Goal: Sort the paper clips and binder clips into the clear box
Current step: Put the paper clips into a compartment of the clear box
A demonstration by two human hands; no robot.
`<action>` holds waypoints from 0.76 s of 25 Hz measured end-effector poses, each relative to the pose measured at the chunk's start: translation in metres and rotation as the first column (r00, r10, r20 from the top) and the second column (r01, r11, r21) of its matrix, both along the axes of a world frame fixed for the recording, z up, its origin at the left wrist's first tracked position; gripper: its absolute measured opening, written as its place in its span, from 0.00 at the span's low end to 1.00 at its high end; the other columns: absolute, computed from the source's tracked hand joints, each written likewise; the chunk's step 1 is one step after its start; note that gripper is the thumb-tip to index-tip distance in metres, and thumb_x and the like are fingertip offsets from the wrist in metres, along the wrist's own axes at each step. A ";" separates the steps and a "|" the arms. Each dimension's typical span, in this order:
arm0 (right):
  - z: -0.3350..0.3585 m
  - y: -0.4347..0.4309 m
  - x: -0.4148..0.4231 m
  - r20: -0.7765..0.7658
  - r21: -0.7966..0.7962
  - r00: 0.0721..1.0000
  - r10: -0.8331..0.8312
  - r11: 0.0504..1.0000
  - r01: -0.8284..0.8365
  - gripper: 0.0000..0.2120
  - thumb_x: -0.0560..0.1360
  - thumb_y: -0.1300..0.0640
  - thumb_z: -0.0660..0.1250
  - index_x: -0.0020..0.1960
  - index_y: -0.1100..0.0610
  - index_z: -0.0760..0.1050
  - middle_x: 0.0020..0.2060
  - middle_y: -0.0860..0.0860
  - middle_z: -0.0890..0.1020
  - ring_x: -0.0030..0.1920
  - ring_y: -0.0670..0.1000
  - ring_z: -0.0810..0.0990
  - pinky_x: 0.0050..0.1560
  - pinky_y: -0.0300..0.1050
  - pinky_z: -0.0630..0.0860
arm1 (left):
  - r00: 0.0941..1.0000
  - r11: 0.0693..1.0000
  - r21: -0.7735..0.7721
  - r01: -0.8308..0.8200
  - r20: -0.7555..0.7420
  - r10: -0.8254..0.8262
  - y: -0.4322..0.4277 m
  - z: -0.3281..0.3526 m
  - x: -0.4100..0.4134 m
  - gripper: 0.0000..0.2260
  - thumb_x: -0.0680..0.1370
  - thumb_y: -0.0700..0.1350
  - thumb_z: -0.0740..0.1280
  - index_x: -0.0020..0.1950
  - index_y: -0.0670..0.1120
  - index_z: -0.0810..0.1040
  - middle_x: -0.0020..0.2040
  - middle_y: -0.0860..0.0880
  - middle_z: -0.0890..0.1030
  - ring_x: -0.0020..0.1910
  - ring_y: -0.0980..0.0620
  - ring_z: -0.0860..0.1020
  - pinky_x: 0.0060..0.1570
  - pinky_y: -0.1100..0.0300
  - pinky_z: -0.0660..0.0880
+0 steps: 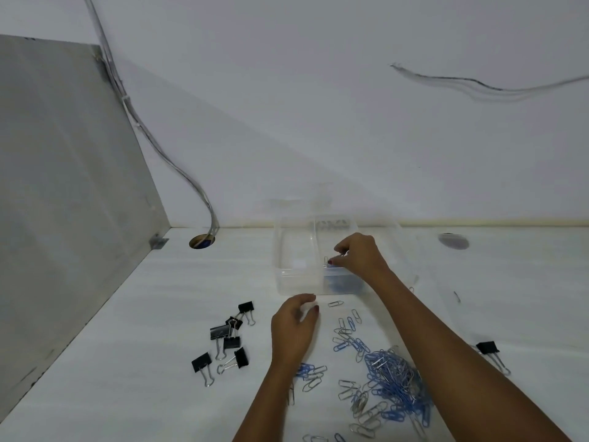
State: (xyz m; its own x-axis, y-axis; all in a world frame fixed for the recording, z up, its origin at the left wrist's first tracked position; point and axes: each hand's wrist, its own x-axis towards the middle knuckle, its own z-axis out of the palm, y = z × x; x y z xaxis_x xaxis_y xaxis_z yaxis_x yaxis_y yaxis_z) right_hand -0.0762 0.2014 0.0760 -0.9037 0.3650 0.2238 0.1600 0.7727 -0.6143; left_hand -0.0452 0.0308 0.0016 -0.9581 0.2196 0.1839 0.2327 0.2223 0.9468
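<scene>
Clear box [296, 272] at back of tabletop [143, 378], divided in two; right compartment w/ some blue paper clips in, left looks empty. Right hand [360, 255] over right compartment, grip pinched on a silver paper clip [325, 261]. Left hand [294, 330] just in front of box, grip apart, holding nothing. Most left to do: big paper clip pile [389, 384] in front-right of box, binder clips [228, 338] in front-left, one stray binder clip [487, 347] far right. Early stage, approx

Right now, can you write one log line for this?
right hand: over clear plastic box, pinching silver paper clip | left hand: empty | black binder clips: on table
</scene>
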 end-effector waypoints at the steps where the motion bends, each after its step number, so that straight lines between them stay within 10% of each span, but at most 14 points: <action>1: 0.001 -0.001 0.004 -0.025 -0.013 1.000 -0.007 1.000 0.007 0.15 0.65 0.60 0.75 0.45 0.70 0.80 0.46 0.63 0.84 0.48 0.60 0.81 0.48 0.45 0.77 | 0.999 0.999 0.050 0.004 0.034 -0.006 -0.002 0.000 0.000 0.08 0.75 0.40 0.66 0.51 0.49 0.80 0.49 0.53 0.80 0.52 0.57 0.77 0.46 0.77 0.69; 6: -0.005 -0.009 0.073 -0.476 -0.096 0.877 -0.058 0.995 0.014 0.03 0.67 0.67 0.72 0.41 0.63 0.82 0.37 0.56 0.84 0.35 0.49 0.81 0.39 0.25 0.74 | 0.989 0.975 0.220 -0.025 0.149 -0.008 -0.006 0.003 0.001 0.09 0.75 0.37 0.65 0.51 0.47 0.80 0.51 0.48 0.82 0.53 0.54 0.78 0.52 0.69 0.72; 10: -0.053 -0.013 0.124 -0.148 -0.168 0.989 0.019 0.985 -0.044 0.10 0.73 0.59 0.68 0.53 0.58 0.79 0.49 0.52 0.83 0.49 0.46 0.80 0.48 0.28 0.73 | 0.988 0.980 0.195 0.036 0.139 -0.064 -0.003 0.005 0.009 0.08 0.75 0.39 0.66 0.52 0.49 0.79 0.51 0.50 0.81 0.52 0.55 0.77 0.51 0.69 0.72; 15: -0.068 -0.031 0.099 0.180 -0.053 0.936 0.302 0.953 -0.298 0.24 0.79 0.48 0.53 0.73 0.53 0.55 0.71 0.48 0.64 0.71 0.48 0.60 0.74 0.51 0.49 | 0.956 0.936 0.315 0.159 0.189 -0.226 0.017 0.019 0.016 0.08 0.77 0.39 0.63 0.49 0.50 0.77 0.48 0.54 0.80 0.51 0.55 0.77 0.47 0.71 0.74; 19: -0.060 -0.036 0.117 0.158 -0.100 0.876 0.456 0.890 -0.445 0.16 0.78 0.53 0.57 0.65 0.52 0.70 0.63 0.47 0.75 0.64 0.42 0.68 0.70 0.44 0.61 | 0.979 0.974 0.146 0.171 0.082 -0.184 0.004 0.016 0.012 0.08 0.77 0.40 0.62 0.54 0.49 0.76 0.52 0.54 0.79 0.55 0.52 0.75 0.49 0.73 0.72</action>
